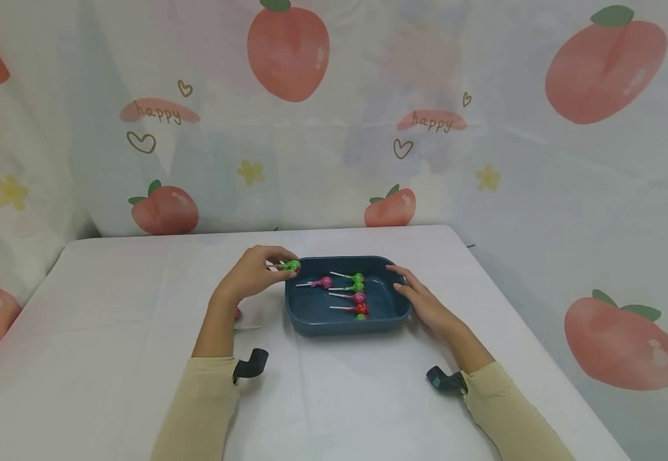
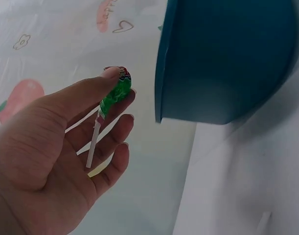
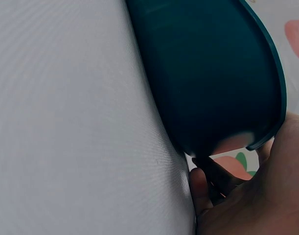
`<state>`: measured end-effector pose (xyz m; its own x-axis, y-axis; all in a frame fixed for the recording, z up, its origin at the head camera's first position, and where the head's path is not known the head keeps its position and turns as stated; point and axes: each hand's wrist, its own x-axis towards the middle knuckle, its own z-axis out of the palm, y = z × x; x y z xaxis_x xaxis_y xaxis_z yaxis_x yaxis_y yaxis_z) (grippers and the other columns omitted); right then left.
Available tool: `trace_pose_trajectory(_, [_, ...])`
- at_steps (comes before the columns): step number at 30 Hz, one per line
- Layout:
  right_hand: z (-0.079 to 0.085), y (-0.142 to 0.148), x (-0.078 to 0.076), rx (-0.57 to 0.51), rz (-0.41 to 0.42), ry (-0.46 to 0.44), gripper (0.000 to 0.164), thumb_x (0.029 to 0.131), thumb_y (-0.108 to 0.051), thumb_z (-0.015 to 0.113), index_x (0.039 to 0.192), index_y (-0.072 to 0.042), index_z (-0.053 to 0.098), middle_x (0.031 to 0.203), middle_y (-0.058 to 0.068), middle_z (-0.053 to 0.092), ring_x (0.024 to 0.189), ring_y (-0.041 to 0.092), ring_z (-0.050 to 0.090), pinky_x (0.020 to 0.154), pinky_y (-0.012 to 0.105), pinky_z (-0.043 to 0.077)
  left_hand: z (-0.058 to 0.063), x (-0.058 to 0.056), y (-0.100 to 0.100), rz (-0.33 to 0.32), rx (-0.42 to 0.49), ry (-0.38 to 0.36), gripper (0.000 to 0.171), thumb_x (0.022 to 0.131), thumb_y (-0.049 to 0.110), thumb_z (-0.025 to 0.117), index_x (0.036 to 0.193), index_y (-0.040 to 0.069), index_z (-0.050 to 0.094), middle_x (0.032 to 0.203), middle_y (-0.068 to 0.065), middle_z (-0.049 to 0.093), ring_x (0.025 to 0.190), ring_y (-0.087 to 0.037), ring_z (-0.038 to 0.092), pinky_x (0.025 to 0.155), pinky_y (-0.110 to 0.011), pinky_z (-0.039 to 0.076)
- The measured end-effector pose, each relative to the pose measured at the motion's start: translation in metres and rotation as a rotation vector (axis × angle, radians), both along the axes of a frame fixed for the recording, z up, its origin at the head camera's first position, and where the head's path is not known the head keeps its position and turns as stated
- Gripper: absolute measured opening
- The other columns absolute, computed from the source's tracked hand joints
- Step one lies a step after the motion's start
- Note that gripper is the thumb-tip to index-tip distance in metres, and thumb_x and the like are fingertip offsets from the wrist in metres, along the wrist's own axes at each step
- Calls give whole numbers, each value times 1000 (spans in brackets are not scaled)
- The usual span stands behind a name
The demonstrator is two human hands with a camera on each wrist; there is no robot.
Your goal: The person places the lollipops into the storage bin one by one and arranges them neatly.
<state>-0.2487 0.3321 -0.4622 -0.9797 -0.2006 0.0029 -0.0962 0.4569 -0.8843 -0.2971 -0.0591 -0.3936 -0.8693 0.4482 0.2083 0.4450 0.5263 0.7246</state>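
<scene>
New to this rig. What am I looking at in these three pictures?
There's no robot: it's a person's bare hands. The wide picture comes from a head-worn camera looking forward and down. The close-ups come from cameras worn on each wrist; the black devices at the wrists look like them.

On a white-covered table sits a dark blue tray with several wrapped lollipops inside. A white stick shows outside it, by the left forearm.

The left hand pinches a green-wrapped lollipop near the tray's left end. The right hand touches the right end; how firmly, I can't tell.
</scene>
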Motion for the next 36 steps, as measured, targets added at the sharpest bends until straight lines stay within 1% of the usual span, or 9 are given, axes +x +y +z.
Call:
trace_pose_trajectory(6, [0, 7, 5, 9, -26, -1, 50, 112, -39, 40, 161, -29, 34, 171, 10, 11, 155, 42, 0, 113, 74, 3, -1, -1, 28, -55, 9, 44, 27, 93, 21, 81, 119, 15, 76, 110, 2, 73, 107, -21, 63, 91, -45, 53])
trace_pose_trajectory(10, [-2, 8, 5, 12, -26, -4, 51, 112, -41, 40, 161, -30, 33, 171, 10, 11, 155, 42, 1, 113, 74, 4, -4, -1, 40, -75, 8, 41, 27, 93, 17, 81, 119, 13, 75, 111, 0, 74, 109, -22, 65, 96, -44, 53])
trace_pose_trajectory(15, [-5, 5, 3, -2, -14, -4, 51, 112, -41, 40, 161, -29, 34, 171, 10, 12, 155, 42, 2, 114, 73, 5, -10, -1, 47, -90, -3, 15, 26, 93, 12, 79, 119, 11, 76, 114, -4, 74, 113, -24, 67, 102, -45, 49])
trace_pose_trajectory(18, [-3, 2, 3, 2, -5, -5, 51, 112, -42, 40, 161, -29, 33, 171, 10, 12, 155, 42, 2, 114, 73, 5, -14, -2, 51, -106, -4, 5, 26, 93, 12, 79, 119, 10, 76, 115, -4, 74, 113, -24, 67, 102, -45, 49])
trace_pose_trajectory(23, [-2, 1, 2, 3, -6, 1, 50, 112, -41, 40, 161, -30, 34, 171, 10, 12, 155, 41, 2, 114, 73, 5, -18, -3, 56, -137, -11, -5, 25, 93, 13, 80, 118, 11, 76, 113, -2, 74, 111, -21, 68, 100, -41, 51])
trace_pose_trajectory(29, [0, -1, 0, -6, 1, 10, 49, 113, -38, 40, 160, -31, 34, 171, 9, 13, 156, 40, 2, 114, 72, 4, -20, -3, 59, -131, -16, -11, 24, 93, 12, 80, 117, 10, 76, 112, -3, 74, 111, -21, 68, 100, -40, 51])
trace_pose_trajectory(32, [-1, -1, -1, -5, 4, 6, 49, 112, -39, 40, 160, -31, 34, 171, 8, 13, 156, 40, 2, 114, 73, 4, -23, -3, 61, -123, -31, -20, 26, 92, 11, 80, 117, 10, 76, 113, -3, 74, 112, -21, 67, 101, -40, 50])
trace_pose_trajectory(36, [-1, 0, -1, -9, 8, 7, 50, 112, -40, 40, 160, -31, 34, 171, 9, 13, 155, 41, 2, 113, 74, 5, -24, -4, 66, -111, -51, -12, 25, 92, 10, 81, 117, 10, 76, 113, -3, 73, 111, -20, 66, 102, -40, 50])
